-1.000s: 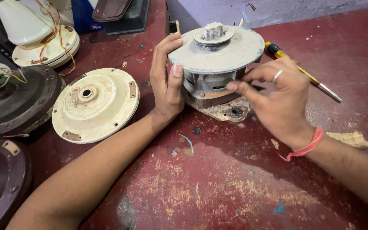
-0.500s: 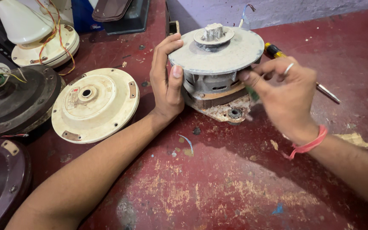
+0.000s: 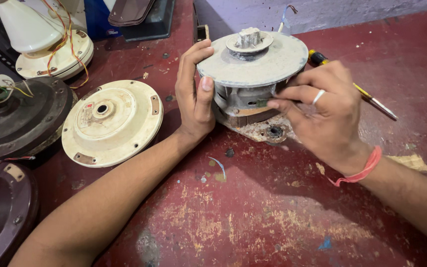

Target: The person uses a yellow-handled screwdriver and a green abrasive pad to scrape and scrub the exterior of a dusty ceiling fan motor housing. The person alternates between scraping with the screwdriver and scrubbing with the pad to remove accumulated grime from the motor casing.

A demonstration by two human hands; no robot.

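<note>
A dusty grey fan motor [image 3: 253,64] with a round flat top stands on the worn red table [image 3: 253,212], over a rusty bottom plate [image 3: 268,131]. My left hand [image 3: 194,99] grips its left side, thumb pressed against the rim. My right hand [image 3: 322,109], with a ring and a red wristband, reaches its fingertips into the gap under the rim on the motor's right side; whether they pinch anything is unclear.
A yellow-handled screwdriver [image 3: 366,96] lies behind my right hand. A cream round fan cover [image 3: 112,123] sits left of the motor. Dark motor housings [image 3: 21,118] and a maroon cover [image 3: 1,207] crowd the left edge. A white housing with wires [image 3: 50,44] stands at back left.
My right hand has slid left along the motor's side, its fingers now tucked under the rim. The left hand and the motor have stayed put.
</note>
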